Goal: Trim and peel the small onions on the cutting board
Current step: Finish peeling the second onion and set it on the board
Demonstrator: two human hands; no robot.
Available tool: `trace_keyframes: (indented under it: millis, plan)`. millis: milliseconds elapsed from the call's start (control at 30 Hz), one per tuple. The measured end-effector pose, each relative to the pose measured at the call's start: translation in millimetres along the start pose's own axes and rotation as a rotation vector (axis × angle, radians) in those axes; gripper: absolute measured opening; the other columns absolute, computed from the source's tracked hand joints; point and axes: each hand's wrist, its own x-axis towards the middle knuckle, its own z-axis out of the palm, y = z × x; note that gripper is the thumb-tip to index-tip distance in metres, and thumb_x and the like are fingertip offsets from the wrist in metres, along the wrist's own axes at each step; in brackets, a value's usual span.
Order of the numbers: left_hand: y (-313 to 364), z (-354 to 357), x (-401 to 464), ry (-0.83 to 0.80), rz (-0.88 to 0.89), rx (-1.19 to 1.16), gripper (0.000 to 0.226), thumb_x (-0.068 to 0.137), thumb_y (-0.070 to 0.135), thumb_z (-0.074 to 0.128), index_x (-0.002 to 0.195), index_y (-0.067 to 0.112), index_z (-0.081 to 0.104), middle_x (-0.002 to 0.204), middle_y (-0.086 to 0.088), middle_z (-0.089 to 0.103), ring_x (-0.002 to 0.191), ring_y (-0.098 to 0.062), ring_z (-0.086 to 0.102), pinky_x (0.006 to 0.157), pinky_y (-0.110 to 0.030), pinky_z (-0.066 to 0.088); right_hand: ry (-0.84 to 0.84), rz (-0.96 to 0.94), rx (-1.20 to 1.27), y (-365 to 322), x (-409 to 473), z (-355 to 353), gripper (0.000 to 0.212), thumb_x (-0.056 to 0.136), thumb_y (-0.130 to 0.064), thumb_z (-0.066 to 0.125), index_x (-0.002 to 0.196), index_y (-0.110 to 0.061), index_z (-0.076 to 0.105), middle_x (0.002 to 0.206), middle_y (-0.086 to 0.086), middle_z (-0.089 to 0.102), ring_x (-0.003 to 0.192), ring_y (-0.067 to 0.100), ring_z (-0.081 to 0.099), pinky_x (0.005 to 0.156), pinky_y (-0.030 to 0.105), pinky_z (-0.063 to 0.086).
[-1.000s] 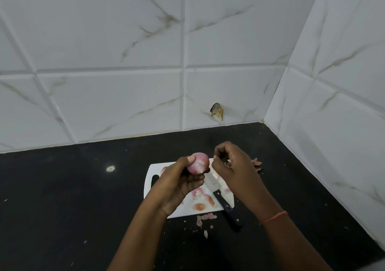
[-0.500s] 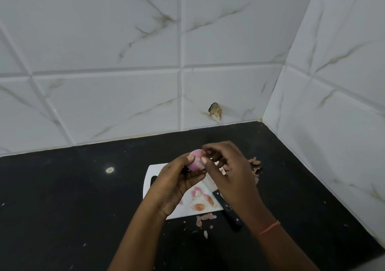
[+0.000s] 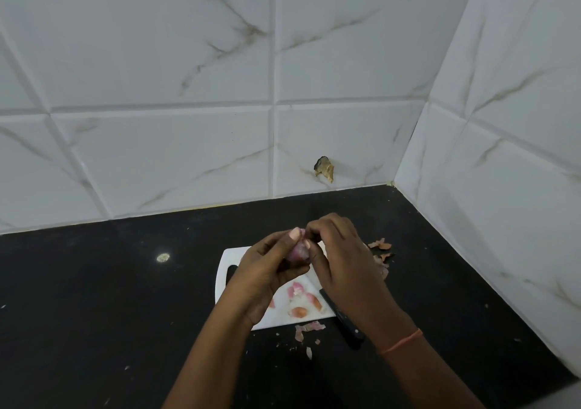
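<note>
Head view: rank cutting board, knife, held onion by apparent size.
1. cutting board, partly hidden by hands.
2. knife, blade hidden under the right hand.
3. onion, held above the board, nearer the camera, yet smallest.

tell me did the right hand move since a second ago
Yes. The right hand closed leftward across the cutting board onto the onion that the left hand holds.

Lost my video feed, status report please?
Left hand grips onion. Right hand pinches its skin. Knife idle on cutting board.

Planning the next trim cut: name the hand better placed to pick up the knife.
Right. The right hand sits directly above the knife; the left hand cradles the onion.
</note>
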Motion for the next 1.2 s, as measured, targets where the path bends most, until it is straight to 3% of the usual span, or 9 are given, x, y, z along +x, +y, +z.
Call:
trace_keyframes:
  millis: [100, 267, 500, 700, 833, 900, 1000, 1200]
  plan:
    - [-1.1, 1.6, -0.9, -0.020, 0.029, -0.018, 0.039, 0.078, 0.031, 0.069, 0.107, 0.006, 0.074, 0.098, -0.014, 0.074, 0.092, -0.021, 0.073, 0.076, -0.026, 0.059, -0.003, 0.036, 0.042, -4.7, -2.5, 1.7, 0.028, 0.096, -0.034, 0.038, 0.104, -0.015, 0.056, 0.102, 0.001, 0.058, 0.091, 0.011, 0.054, 0.079, 0.016, 0.040]
    - [-1.2, -1.6, -1.9, -0.083, 0.066, -0.018, 0.036, 0.079, 0.024, 0.068, 0.112, 0.009, 0.072, 0.109, -0.013, 0.075, 0.103, -0.024, 0.072, 0.079, -0.026, 0.059, 0.015, 0.129, 0.154, -7.0, -5.1, 3.6, 0.031, 0.097, -0.038, 0.037, 0.104, -0.015, 0.056, 0.099, -0.006, 0.053, 0.089, 0.002, 0.049, 0.075, 0.004, 0.036]
    - [-3.1, -6.4, 1.1, -0.146, 0.048, -0.037, 0.048, 0.075, 0.017, 0.073, 0.122, 0.008, 0.066, 0.117, -0.010, 0.073, 0.110, -0.026, 0.070, 0.090, -0.033, 0.059, 0.024, 0.287, 0.331, -10.4, -6.7, 1.0, 0.019, 0.098, -0.033, 0.045, 0.104, -0.018, 0.056, 0.097, -0.008, 0.057, 0.091, 0.003, 0.056, 0.076, 0.008, 0.043]
    - [-7.4, -7.8, 3.3, -0.194, 0.018, -0.162, 0.048, 0.076, -0.001, 0.069, 0.124, 0.006, 0.064, 0.123, -0.016, 0.069, 0.113, -0.032, 0.068, 0.084, -0.031, 0.059, 0.016, 0.440, 0.482, -13.2, -9.4, 1.6, 0.013, 0.100, -0.025, 0.048, 0.106, -0.020, 0.057, 0.099, -0.007, 0.061, 0.096, 0.005, 0.058, 0.081, 0.020, 0.049]
    - [-8.1, -13.3, 5.1, -0.189, 0.025, -0.196, 0.047, 0.076, -0.004, 0.069, 0.122, 0.005, 0.065, 0.124, -0.018, 0.068, 0.114, -0.033, 0.067, 0.085, -0.033, 0.060, 0.041, 0.513, 0.568, -13.1, -7.3, 0.3, 0.010, 0.100, -0.024, 0.047, 0.104, -0.024, 0.057, 0.097, -0.008, 0.062, 0.094, 0.003, 0.060, 0.080, 0.020, 0.048]
    - [-5.8, -16.9, 5.8, -0.178, 0.041, -0.184, 0.046, 0.075, -0.003, 0.069, 0.120, 0.005, 0.067, 0.122, -0.018, 0.069, 0.112, -0.032, 0.068, 0.083, -0.032, 0.060, 0.037, 0.476, 0.611, -11.5, -5.6, -4.0, 0.011, 0.099, -0.032, 0.049, 0.106, -0.030, 0.057, 0.102, -0.014, 0.063, 0.098, 0.001, 0.061, 0.082, 0.019, 0.049]
    - [-2.2, -19.3, 4.4, -0.188, 0.082, -0.127, 0.047, 0.074, -0.001, 0.071, 0.120, 0.007, 0.068, 0.122, -0.016, 0.070, 0.112, -0.030, 0.069, 0.085, -0.032, 0.060, 0.012, 0.278, 0.508, -13.6, -5.3, -6.9, 0.026, 0.092, -0.042, 0.054, 0.114, -0.030, 0.061, 0.111, -0.018, 0.061, 0.105, 0.001, 0.059, 0.084, 0.012, 0.047]
    - [1.2, -15.7, 0.0, -0.144, 0.131, 0.030, 0.057, 0.064, 0.020, 0.087, 0.119, 0.017, 0.072, 0.123, -0.006, 0.071, 0.116, -0.025, 0.067, 0.099, -0.040, 0.055, 0.147, 0.191, 0.414, -16.9, -1.5, -7.2, 0.022, 0.088, -0.036, 0.058, 0.093, -0.017, 0.068, 0.094, -0.010, 0.064, 0.091, 0.001, 0.060, 0.077, 0.010, 0.046]
